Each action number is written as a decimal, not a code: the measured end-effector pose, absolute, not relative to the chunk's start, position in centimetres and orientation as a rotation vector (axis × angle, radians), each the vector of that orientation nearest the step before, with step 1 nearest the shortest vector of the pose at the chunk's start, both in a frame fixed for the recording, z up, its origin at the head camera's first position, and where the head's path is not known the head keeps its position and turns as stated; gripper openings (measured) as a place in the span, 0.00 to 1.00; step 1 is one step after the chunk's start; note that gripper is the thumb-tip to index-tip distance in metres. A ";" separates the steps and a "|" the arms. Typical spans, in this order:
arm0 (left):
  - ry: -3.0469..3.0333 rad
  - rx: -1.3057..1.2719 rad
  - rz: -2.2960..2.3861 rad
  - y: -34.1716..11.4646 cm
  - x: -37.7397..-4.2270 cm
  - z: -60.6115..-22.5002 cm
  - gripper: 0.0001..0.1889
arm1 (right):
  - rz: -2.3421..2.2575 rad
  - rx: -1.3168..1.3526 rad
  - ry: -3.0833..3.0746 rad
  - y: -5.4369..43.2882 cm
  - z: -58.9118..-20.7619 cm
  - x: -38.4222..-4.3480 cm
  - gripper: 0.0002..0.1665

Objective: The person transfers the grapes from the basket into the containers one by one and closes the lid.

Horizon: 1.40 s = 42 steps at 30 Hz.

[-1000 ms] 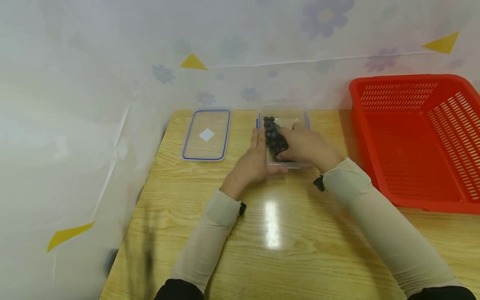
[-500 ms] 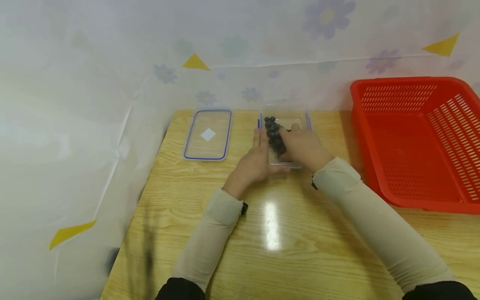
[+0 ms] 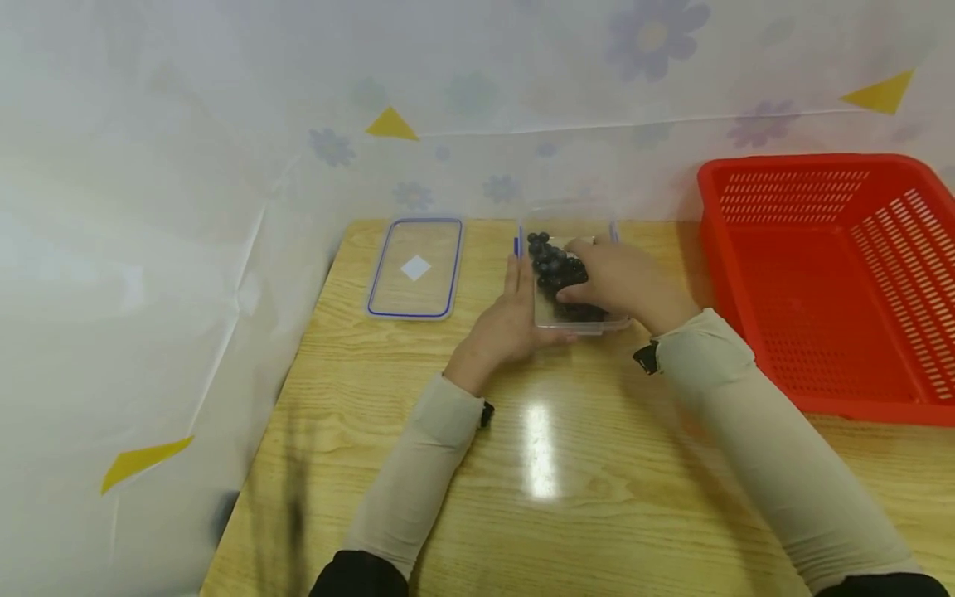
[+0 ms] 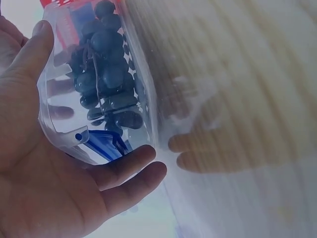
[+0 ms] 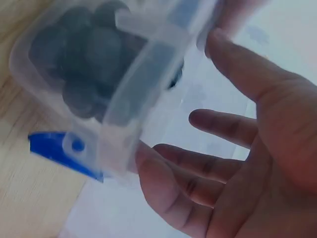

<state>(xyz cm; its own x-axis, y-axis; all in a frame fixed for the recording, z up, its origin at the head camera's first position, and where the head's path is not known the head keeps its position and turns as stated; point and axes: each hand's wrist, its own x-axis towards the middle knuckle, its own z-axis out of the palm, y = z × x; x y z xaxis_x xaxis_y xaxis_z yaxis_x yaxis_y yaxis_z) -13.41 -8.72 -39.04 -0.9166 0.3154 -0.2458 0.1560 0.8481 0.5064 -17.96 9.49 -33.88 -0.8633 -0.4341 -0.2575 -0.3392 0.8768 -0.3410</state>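
A bunch of dark grapes (image 3: pixel 550 264) lies inside a clear plastic food box (image 3: pixel 570 328) with blue clips. My left hand (image 3: pixel 501 325) steadies the box, its straight fingers along the left side and thumb across the front. In the left wrist view the grapes (image 4: pixel 106 74) and their stems show through the box wall, above a blue clip (image 4: pixel 103 143). Over the box's right side is my right hand (image 3: pixel 622 280), thumb and fingers spread by the grapes. The right wrist view shows this hand (image 5: pixel 247 148) loosely bent at the rim, holding nothing.
Left of the box a clear lid (image 3: pixel 410 290) with a blue seal and a white label (image 3: pixel 415 267) lies flat on the wooden table (image 3: pixel 477 464). A large red basket (image 3: pixel 843 307) stands on the right. A flowered sheet (image 3: pixel 477 99) hangs behind.
My right hand has shifted left over the grapes, then back to the right with its fingers spread. More grapes show towards the box's front right. The left hand has kept its place.
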 end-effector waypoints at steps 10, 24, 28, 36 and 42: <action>2.632 0.419 0.757 -9.9 -14.0 -38.3 0.69 | -0.526 -0.534 2.756 10.7 -32.6 -18.2 0.36; 2.621 0.410 0.804 -11.7 -13.9 -36.0 0.52 | -0.743 -0.592 2.800 10.1 -32.1 -17.5 0.28; 2.694 0.422 0.804 -13.3 -13.9 -35.1 0.45 | -0.872 -0.663 2.815 8.7 -32.5 -17.2 0.24; 2.813 0.393 0.891 -18.1 -14.2 -34.5 0.38 | -1.200 -0.584 2.682 3.9 -33.2 -16.0 0.23; 2.879 0.322 0.949 -22.4 -15.3 -34.8 0.36 | -1.346 -0.475 2.489 -0.9 -34.4 -16.0 0.34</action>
